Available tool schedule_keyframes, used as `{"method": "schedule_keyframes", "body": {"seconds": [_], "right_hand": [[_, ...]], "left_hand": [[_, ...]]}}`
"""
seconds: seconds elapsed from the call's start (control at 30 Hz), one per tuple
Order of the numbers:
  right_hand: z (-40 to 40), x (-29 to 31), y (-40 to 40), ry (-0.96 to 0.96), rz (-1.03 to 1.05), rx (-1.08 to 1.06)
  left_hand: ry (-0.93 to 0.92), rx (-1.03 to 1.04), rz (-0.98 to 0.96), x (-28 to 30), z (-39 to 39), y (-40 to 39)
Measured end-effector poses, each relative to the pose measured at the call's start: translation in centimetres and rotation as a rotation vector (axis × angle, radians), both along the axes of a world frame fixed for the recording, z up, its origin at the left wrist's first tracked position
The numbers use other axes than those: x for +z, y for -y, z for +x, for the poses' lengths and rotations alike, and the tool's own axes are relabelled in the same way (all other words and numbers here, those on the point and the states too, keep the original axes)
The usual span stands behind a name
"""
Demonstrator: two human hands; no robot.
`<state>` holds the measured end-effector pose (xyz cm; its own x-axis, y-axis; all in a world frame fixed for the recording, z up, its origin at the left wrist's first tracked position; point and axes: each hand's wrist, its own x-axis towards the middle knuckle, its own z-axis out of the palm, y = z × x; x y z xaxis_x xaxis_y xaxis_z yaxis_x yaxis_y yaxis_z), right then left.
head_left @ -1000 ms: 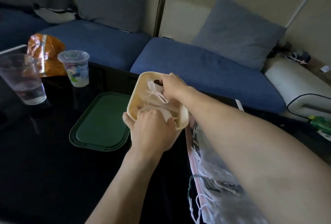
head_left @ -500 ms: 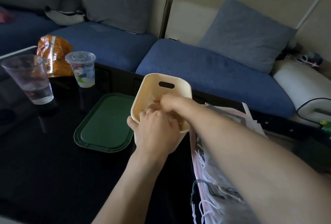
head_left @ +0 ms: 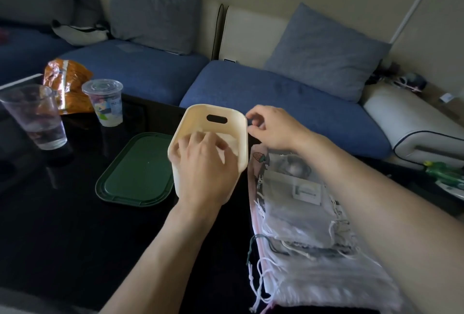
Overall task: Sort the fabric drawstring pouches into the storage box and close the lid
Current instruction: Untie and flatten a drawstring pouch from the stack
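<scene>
Our right hand (head_left: 270, 129) has come out of the box (head_left: 239, 137) since half a second ago and now hangs just past its right rim, thumb and forefinger curled toward each other with nothing between them that we can see, while our left hand (head_left: 204, 163) has stayed in the box. Nearest us, along the table's (head_left: 50, 225) right edge, lies the heap of pouches (head_left: 313, 251), pale and see-through, their white and dark cords spilling toward the front edge. Just left of that heap stands the cream box, tilted toward us, our left hand reaching over its near rim, fingers bent down onto the white pouch (head_left: 226, 137) inside; whether they grip it we cannot tell. The green lid (head_left: 136, 170) lies flat on the table, touching or just beside the box's left wall. Farther, toward the table's far left corner, stand a clear glass (head_left: 37, 117), a lidded plastic cup (head_left: 105, 102) and an orange snack bag (head_left: 67, 80). Beyond runs a blue sofa (head_left: 276, 92) with grey cushions (head_left: 324, 54).
</scene>
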<state>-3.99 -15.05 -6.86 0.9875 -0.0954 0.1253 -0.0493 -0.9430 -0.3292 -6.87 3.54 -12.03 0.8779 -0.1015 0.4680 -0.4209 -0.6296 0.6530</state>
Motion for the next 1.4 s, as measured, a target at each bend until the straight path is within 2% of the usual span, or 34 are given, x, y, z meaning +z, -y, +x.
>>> {"method": "schedule_keyframes", "body": {"seconds": [0.07, 0.1, 0.17, 0.27, 0.33, 0.4, 0.47, 0.57, 0.67, 0.77, 0.83, 0.97, 1.07, 1.17, 1.23, 1.33, 1.4], "right_hand": [[-2.7, -0.3, 1.3, 0.014, 0.039, -0.06], [-4.2, -0.7, 1.8, 0.014, 0.067, -0.089], [-7.5, -1.7, 3.2, 0.013, 0.1, -0.149], [-11.3, -3.9, 4.7, -0.029, 0.113, -0.188], [-13.8, -5.7, 5.4, -0.118, 0.155, -0.2], [-15.7, -7.3, 5.9, -0.206, 0.152, -0.207], [-17.3, -8.3, 6.6, -0.307, 0.127, -0.201], [-18.4, -8.6, 7.1, -0.433, 0.148, -0.18], [-19.2, -9.0, 7.3, -0.438, 0.128, -0.162], [-19.6, -9.4, 8.0, -0.292, 0.117, -0.199], [-19.8, -9.4, 8.6, -0.195, 0.157, -0.221], [-20.2, -9.5, 9.3, -0.028, 0.295, -0.277], [-20.1, -9.5, 9.5, 0.071, 0.413, -0.351], [-20.3, -9.5, 9.6, 0.038, 0.504, -0.379], [-20.7, -9.2, 10.0, -0.012, 0.702, -0.368], [-21.4, -8.8, 10.6, -0.108, 0.813, -0.342], [-21.7, -8.7, 11.2, -0.163, 0.974, -0.35]], "left_hand": [[0.205, -0.13, -0.188, 0.5, -1.0, 0.5], [0.25, -0.221, -0.219, 0.6, -1.5, 0.9], [0.23, -0.399, -0.163, 0.3, -2.7, 2.2], [0.127, -0.625, 0.077, -1.9, -3.6, 4.0], [0.009, -0.719, 0.338, -3.7, -4.4, 5.3], [-0.095, -0.732, 0.617, -5.3, -5.0, 6.1], [-0.165, -0.725, 0.81, -6.5, -5.5, 6.8], [-0.173, -0.7, 0.918, -6.9, -5.5, 7.4], [-0.14, -0.684, 0.83, -6.3, -4.9, 7.8], [-0.179, -0.677, 0.612, -6.0, -4.3, 7.5], [-0.183, -0.656, 0.457, -5.7, -4.2, 7.2], [-0.048, -0.613, 0.194, -4.9, -4.5, 7.2], [-0.164, -0.612, 0.016, -3.9, -5.0, 7.1], [-0.234, -0.58, -0.018, -3.8, -4.9, 6.9], [-0.246, -0.544, -0.008, -3.7, -4.6, 6.7], [-0.277, -0.529, 0.098, -4.1, -3.9, 6.2], [-0.278, -0.51, 0.203, -4.6, -3.5, 6.1]]}}
